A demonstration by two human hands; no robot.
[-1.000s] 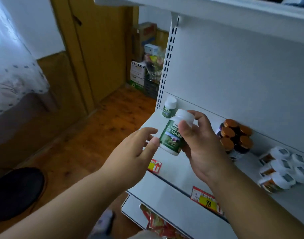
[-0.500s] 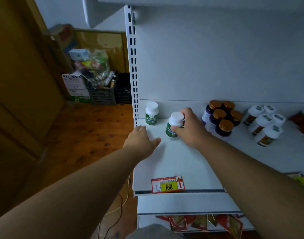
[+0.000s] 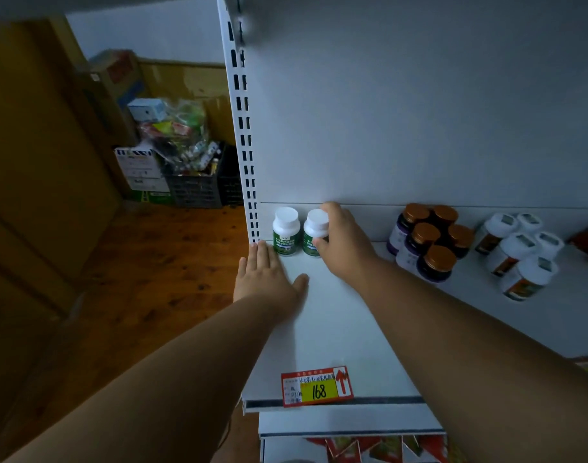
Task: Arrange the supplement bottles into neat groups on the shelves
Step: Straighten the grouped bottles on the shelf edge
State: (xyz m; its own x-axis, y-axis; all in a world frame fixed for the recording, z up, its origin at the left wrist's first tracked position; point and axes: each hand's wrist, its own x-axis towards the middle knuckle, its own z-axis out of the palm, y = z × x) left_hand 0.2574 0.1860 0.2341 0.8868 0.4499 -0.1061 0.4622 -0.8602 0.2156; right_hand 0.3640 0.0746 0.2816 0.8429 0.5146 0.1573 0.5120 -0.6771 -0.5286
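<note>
head view: right hand wraps its fingers round a green-label bottle, upright on the shelf against the back wall, just beside a matching bottle on its far side. left hand lies flat, fingers together, below that one. small rigid plastic, likely light and smooth; gripping the body under the cap looks safest.

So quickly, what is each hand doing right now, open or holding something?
Left hand: open, fingers straight, lying flat on the shelf.
Right hand: closed around the second green-label bottle, which stands beside the first one.
</note>
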